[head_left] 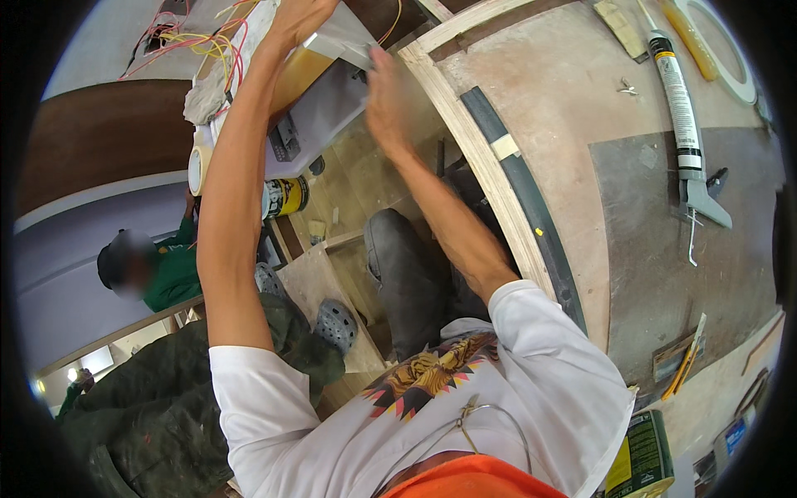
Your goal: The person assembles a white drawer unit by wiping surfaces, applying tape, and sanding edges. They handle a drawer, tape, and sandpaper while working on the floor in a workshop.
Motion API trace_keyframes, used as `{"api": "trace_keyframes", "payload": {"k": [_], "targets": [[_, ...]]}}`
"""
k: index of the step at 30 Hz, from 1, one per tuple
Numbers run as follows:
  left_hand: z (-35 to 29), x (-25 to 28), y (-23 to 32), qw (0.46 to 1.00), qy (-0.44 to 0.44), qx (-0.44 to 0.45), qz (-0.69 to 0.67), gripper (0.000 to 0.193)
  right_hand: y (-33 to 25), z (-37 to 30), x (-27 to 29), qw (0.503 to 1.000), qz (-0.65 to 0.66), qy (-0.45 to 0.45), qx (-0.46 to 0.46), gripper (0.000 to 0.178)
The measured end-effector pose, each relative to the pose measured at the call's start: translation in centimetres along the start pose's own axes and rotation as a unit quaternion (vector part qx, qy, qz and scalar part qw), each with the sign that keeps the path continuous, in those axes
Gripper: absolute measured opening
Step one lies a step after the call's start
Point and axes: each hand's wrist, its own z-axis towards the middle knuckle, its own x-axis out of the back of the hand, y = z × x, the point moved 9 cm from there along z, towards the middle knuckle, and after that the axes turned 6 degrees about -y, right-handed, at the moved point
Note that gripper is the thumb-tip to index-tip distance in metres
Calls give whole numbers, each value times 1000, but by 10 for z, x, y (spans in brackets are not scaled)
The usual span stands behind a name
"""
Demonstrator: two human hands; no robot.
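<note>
My left hand (300, 18) reaches to the upper edge of the view, over the top of a white-faced box-like panel (305, 73) with a yellowish wooden side. Its fingers are mostly cut off, so their grip does not show. Just right of it, my right hand (387, 104) is blurred and curled, with fingertips at the end of a pale flat strip (353, 53). This strip runs along the panel's corner toward my left hand. Whether it is loose or attached I cannot tell.
Red and yellow wires (220, 46) hang at upper left, above a tape roll (199, 170). A paint can (286, 197) lies below. On the right-hand board rest a caulking gun (685, 124) and a yellow cutter (682, 369). A person in green (170, 270) is at left.
</note>
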Motion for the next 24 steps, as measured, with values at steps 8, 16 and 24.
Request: {"api": "trace_keyframes", "payload": {"k": [8, 16, 24], "targets": [[3, 1, 0, 1000, -16, 24, 7, 55, 34, -42, 43, 987, 58, -24, -150, 42], [4, 2, 0, 1000, -10, -2, 26, 53, -86, 18, 13, 983, -43, -131, 125, 22], [5, 0, -1, 1000, -23, 10, 14, 51, -83, 18, 17, 978, 4, -140, 152, 20]]}}
